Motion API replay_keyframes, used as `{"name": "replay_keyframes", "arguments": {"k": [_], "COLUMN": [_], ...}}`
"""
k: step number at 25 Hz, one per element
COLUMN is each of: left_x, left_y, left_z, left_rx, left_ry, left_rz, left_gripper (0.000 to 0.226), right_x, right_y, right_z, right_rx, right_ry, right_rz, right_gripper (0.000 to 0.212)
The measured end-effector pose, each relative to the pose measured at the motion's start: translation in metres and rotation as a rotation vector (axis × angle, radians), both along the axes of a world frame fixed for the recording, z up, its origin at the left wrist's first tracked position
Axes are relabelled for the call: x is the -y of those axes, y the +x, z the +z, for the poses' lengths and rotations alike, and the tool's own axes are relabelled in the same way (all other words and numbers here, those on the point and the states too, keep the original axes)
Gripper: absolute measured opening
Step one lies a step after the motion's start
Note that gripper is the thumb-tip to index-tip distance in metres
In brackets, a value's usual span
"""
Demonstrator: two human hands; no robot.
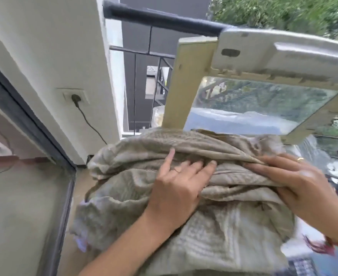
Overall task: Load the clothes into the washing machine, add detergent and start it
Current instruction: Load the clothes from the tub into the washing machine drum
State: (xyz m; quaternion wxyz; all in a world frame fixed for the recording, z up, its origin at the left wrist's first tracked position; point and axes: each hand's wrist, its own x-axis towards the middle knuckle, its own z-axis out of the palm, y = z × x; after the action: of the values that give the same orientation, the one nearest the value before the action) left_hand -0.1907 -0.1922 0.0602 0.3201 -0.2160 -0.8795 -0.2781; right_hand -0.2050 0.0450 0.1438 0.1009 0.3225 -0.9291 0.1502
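While beige cloth (184, 226) hides everything under the raised lid (263, 56), it looks crumpled, ribbed; left hand (179, 186) presses it, right hand (303, 182) pinches a fold.

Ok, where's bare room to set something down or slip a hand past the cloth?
Free: the floor strip between the door frame and the cloth. Crowded: the cloth fills the space under the lid, with the left hand and right hand on it. Right of it is too blurred to tell.
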Motion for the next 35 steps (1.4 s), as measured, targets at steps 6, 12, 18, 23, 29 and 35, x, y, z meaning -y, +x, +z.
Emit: {"name": "replay_keyframes", "arguments": {"k": [6, 12, 18, 23, 29, 35], "left_x": [-0.118, -0.103, 0.046, 0.094, 0.078, 0.090], "left_y": [-0.031, -0.027, -0.012, -0.016, 0.013, 0.030], "left_z": [-0.025, -0.055, -0.047, -0.091, -0.123, -0.090], "left_rx": [0.572, 0.663, 0.589, 1.077, 1.117, 0.719], "left_ry": [-0.619, -0.837, -0.060, 0.444, 0.769, 0.372], "left_rz": [-0.051, -0.238, 0.144, 0.271, 0.206, -0.049], "left_gripper": [0.039, 0.052, 0.100, 0.110, 0.031, 0.095], "right_x": [-0.110, -0.048, 0.029, 0.131, 0.178, 0.094], "right_y": [-0.006, -0.036, -0.029, -0.071, -0.071, -0.044], "right_z": [-0.118, -0.159, -0.074, -0.109, -0.149, -0.095], "right_rx": [0.031, 0.809, 0.466, 0.310, 0.133, 0.122], "right_ry": [0.194, 0.323, -0.347, 0.204, 0.289, -0.347], "right_rz": [-0.171, -0.151, -0.124, -0.043, -0.132, -0.208], "right_gripper": [0.032, 0.043, 0.074, 0.102, 0.043, 0.034]}}
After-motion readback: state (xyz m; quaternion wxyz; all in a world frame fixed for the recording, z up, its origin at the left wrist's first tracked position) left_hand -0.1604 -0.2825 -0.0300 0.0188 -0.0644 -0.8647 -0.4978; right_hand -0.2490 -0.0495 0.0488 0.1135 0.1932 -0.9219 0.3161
